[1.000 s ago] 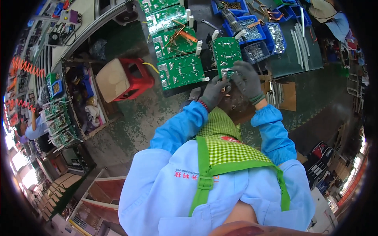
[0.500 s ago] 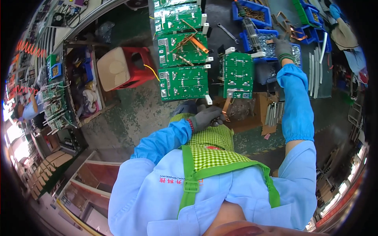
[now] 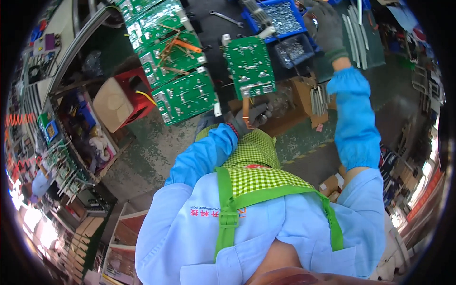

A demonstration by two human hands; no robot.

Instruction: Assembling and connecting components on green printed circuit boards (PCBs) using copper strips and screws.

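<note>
My left hand (image 3: 251, 116), in a grey glove, is shut on a thin copper strip (image 3: 245, 111) just below a green circuit board (image 3: 250, 66) on the dark bench. My right hand (image 3: 327, 26), also gloved, reaches far up to a blue bin of small metal parts (image 3: 280, 16); whether its fingers hold anything cannot be seen. Both arms wear blue sleeves. A green checked apron covers my chest.
Three more green circuit boards (image 3: 183, 95) lie in a row on the left of the bench, one with an orange-handled tool (image 3: 187, 46). A red stool with a tan seat (image 3: 118, 102) stands below them. Metal rods (image 3: 355, 26), cardboard boxes (image 3: 304, 102) and a cluttered shelf (image 3: 71, 142) surround.
My right hand left the board and stretched up to the blue bin. My left hand stays by the board's lower edge, still holding the copper strip.
</note>
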